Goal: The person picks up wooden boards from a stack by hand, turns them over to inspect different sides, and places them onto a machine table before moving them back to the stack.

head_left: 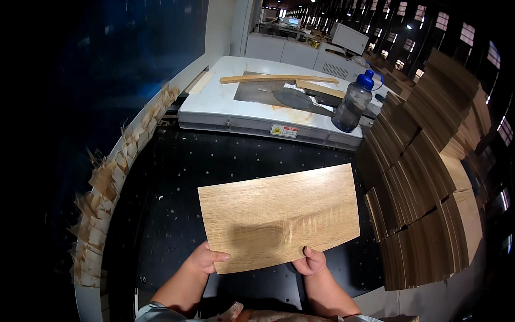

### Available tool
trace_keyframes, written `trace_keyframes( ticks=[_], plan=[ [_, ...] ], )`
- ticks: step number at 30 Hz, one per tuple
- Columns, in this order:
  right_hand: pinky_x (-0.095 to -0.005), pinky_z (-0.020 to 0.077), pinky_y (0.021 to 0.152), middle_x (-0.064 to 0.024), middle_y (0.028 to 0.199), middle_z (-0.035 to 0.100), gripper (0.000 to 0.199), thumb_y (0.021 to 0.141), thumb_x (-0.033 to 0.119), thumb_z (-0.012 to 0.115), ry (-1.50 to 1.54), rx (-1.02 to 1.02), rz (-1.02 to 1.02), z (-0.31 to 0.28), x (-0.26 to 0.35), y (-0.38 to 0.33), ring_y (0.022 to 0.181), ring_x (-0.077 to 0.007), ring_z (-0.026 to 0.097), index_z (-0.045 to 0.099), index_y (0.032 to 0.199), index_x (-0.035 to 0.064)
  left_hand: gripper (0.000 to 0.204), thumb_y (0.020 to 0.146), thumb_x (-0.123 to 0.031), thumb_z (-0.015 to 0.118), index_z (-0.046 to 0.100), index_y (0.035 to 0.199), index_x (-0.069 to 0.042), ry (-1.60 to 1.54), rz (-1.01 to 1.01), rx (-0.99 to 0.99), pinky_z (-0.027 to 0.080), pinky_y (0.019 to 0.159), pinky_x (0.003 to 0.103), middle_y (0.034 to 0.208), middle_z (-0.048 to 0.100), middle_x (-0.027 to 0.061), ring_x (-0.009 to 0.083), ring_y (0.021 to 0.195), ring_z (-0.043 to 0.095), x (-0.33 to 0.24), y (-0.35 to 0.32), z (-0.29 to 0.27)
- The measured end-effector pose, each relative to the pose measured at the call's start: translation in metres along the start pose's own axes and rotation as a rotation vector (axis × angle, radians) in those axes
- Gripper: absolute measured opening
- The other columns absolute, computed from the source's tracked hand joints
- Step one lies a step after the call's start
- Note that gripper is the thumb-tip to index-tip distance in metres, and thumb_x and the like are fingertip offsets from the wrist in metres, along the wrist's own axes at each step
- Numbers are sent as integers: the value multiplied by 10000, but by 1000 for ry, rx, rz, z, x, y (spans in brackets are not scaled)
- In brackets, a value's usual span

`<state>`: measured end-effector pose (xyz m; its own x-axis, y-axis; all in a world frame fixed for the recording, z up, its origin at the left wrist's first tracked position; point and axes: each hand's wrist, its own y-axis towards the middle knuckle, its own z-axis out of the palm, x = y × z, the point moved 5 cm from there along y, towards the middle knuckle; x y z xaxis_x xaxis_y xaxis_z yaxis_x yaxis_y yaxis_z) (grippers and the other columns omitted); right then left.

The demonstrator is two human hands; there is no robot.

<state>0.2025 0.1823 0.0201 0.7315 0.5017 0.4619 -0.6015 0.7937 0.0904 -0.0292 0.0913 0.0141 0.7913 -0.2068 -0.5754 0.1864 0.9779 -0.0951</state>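
A rectangular wood-grain board, light brown with a darker knot pattern, is held up over a black work surface. My left hand grips its lower left corner, thumb on the face and the other fingers behind it. At the lower edge, right of the middle, my right hand holds the board too, its thumb at the front edge. The board is tilted, its right end higher in the picture than its left. Most fingers of both hands are hidden behind it.
Tall stacks of brown boards stand at the right. Beyond the black table is a white machine bed with wooden strips and a blue-capped water bottle. Torn tape pieces line the left edge; a monitor stands behind.
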Motion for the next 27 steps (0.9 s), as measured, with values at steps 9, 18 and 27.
trace_keyframes(
  ticks=[9,18,27],
  plan=[
    [-465,374,986,-96,1285,479,645,742,53,664,11,10,2,6,2,2,1195,-282,454,375,1317,74,559,678,54,675,502,1209,33,108,28,91,473,891,380,1168,572,160,252,1050,581,1,1,-1],
    [-477,369,986,-96,1293,474,653,735,38,652,29,10,17,1,-1,3,1198,-290,450,372,1323,81,588,680,32,695,483,1229,38,90,65,148,459,910,386,1203,548,171,265,1097,551,-1,-4,-2],
    [-481,355,997,-94,1297,473,667,724,56,670,-3,23,28,6,0,3,1206,-289,440,377,1322,77,560,700,7,699,498,1222,37,148,71,183,382,975,386,1226,538,149,251,1142,507,-2,-6,4]
  ],
)
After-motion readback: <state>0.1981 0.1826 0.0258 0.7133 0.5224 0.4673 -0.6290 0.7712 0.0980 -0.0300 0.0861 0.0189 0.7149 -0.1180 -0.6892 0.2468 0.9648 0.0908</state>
